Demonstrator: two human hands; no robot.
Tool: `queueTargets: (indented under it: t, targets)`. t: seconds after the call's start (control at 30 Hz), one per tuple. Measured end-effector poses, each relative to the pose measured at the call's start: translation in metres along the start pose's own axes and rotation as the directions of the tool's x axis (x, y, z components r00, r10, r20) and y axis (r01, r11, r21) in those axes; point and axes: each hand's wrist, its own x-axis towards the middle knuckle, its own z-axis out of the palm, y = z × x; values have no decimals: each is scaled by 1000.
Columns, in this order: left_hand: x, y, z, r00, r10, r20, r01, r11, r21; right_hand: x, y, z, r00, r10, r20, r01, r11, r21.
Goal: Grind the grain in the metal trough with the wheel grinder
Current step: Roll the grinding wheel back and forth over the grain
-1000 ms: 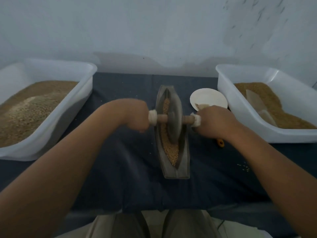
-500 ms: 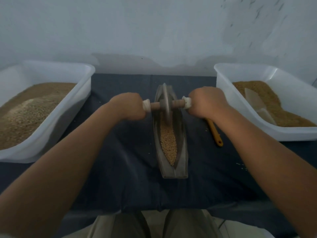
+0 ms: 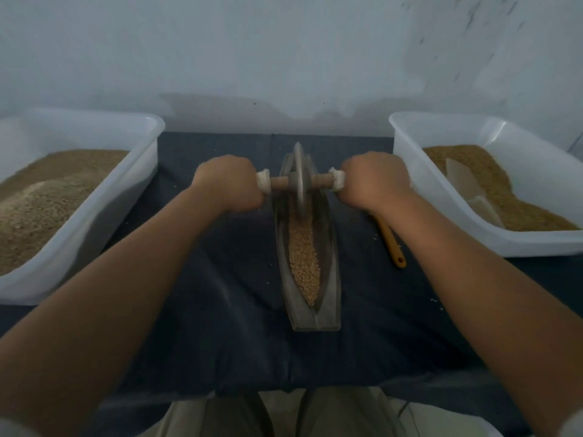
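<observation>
Now both hands grip the wheel's axle at the far end of the trough.

The left hand (image 3: 228, 184) is curled round the left end of the wooden axle (image 3: 279, 183) and the right hand (image 3: 372, 184) round the right end, with white wrapping showing beside each fist. Between them the wheel (image 3: 298, 171) stands upright, its rim down in the trough (image 3: 329, 288) near the far tip. Grain (image 3: 304, 260) fills the groove from just under the wheel toward the near end. The trough lies lengthwise on a dark cloth (image 3: 205, 310), between two white bins and apart from both. The left bin (image 3: 104, 222) holds a heap of grain; the right bin (image 3: 435, 209) holds browner grain and a pale scoop (image 3: 463, 184), half sunk. An orange handle (image 3: 392, 244) lies just right of the trough, its far end hidden under the right wrist.
</observation>
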Motion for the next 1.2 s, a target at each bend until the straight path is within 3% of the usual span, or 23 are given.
queueTargets:
  t: [0.1, 0.17, 0.27, 0.33, 0.43, 0.53, 0.67, 0.77, 0.93, 1.03, 1.2]
  targets:
    - [-14, -1, -2, 987, 78, 143, -78, 997, -8, -13, 0, -8, 992, -22, 121, 13, 997, 77]
    - [-42, -4, -2, 957, 158, 244, -155, 987, -34, -39, 5, -18, 945, -89, 314, 43, 988, 151]
    - [-83, -7, 4, 963, 217, 161, -220, 976, -3, -76, 12, -28, 813, -155, 561, 24, 972, 233]
    - [-84, -6, 8, 978, 192, 85, -194, 981, 23, -79, 11, -24, 846, -138, 515, 30, 977, 212]
    - [-45, -1, 1, 993, 102, 64, -104, 994, 27, -53, 1, -8, 968, -44, 247, 16, 994, 112]
    - [-4, 2, -10, 998, 45, 46, -47, 998, 31, -17, -4, 4, 996, 48, 80, -55, 995, 83]
    - [-7, 5, -15, 990, 75, 117, -78, 997, 24, -7, -2, 4, 991, 50, 126, -58, 996, 65]
    - [-41, -1, -9, 971, 144, 193, -151, 988, 23, -51, 7, -2, 967, -59, 249, 27, 991, 130]
    - [-65, -11, -1, 939, 219, 264, -209, 976, -63, -96, 21, -13, 969, -163, 185, 124, 971, 205]
    - [-36, -9, -3, 975, 144, 168, -147, 989, 0, -56, 13, -2, 964, -74, 256, 35, 988, 152]
    - [3, 0, -6, 996, 23, -80, -18, 997, 71, 4, 8, 14, 996, 66, 60, -70, 996, 60]
